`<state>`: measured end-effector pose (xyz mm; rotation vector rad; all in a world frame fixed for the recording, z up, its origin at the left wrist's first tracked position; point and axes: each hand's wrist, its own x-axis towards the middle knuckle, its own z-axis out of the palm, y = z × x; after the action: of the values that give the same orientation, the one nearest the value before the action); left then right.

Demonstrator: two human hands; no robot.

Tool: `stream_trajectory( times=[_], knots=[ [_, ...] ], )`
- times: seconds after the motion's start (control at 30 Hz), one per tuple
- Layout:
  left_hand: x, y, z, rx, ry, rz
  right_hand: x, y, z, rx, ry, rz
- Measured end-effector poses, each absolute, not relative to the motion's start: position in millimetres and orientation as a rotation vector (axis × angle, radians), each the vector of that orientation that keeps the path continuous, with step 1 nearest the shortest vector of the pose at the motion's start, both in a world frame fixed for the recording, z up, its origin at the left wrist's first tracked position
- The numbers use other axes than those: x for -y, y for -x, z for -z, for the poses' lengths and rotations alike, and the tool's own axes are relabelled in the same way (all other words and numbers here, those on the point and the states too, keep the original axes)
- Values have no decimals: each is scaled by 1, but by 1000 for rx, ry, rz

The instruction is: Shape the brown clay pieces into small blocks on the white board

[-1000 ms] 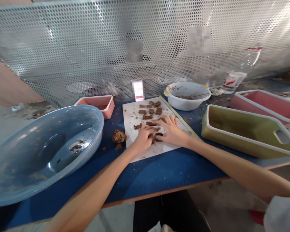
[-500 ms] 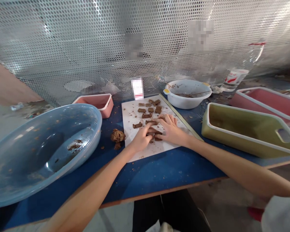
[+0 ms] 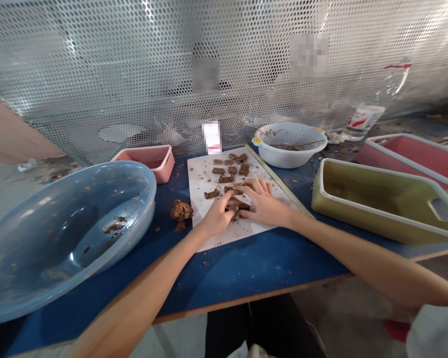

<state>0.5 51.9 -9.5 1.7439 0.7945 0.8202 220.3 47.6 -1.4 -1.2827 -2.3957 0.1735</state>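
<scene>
On a white sheet (image 3: 199,174) lie several small brown clay-like pieces (image 3: 226,179), some of them bone-shaped. My left hand (image 3: 217,217) curls its thumb and forefinger around the left end of one brown clay-like piece (image 3: 239,204) near the sheet's front. From the other side, my right hand (image 3: 263,201) grips that piece's right end, its fingers bent and partly hiding it. Just beyond the fingertips is another bone-shaped piece (image 3: 232,189), partly covered by my right hand. A rough brown lump (image 3: 181,210) rests left of the sheet.
A large blue basin (image 3: 134,171) stands at the left, with a pink box (image 3: 167,166) behind it. A white bowl (image 3: 289,158) holds thin sticks. Green (image 3: 351,219) and pink (image 3: 381,154) bins and a clear bottle (image 3: 366,117) occupy the right. Perforated metal (image 3: 134,74) rises behind.
Both hands stay at the same brown piece, with only a slight shift of the fingers. Slightly more of the piece shows between them.
</scene>
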Motion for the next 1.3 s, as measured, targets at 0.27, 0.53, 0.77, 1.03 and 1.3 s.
stream_trajectory(
  times=[0.27,0.53,0.77,1.03,1.3],
  knots=[
    [-52,2,10,-880,-1783,-789,-58,-243,0,2398,1321,-216],
    [-51,1,9,-879,-1774,-793,-57,-239,-9,2388,1343,-312],
    [-50,3,7,-916,-1794,-753,-64,-251,-6,2424,1313,-313],
    [-50,2,6,-951,-1837,-761,-61,-235,-6,2165,1442,-507],
    [-50,1,7,-953,-1853,-770,-61,-223,3,2167,1439,-459]
  ],
)
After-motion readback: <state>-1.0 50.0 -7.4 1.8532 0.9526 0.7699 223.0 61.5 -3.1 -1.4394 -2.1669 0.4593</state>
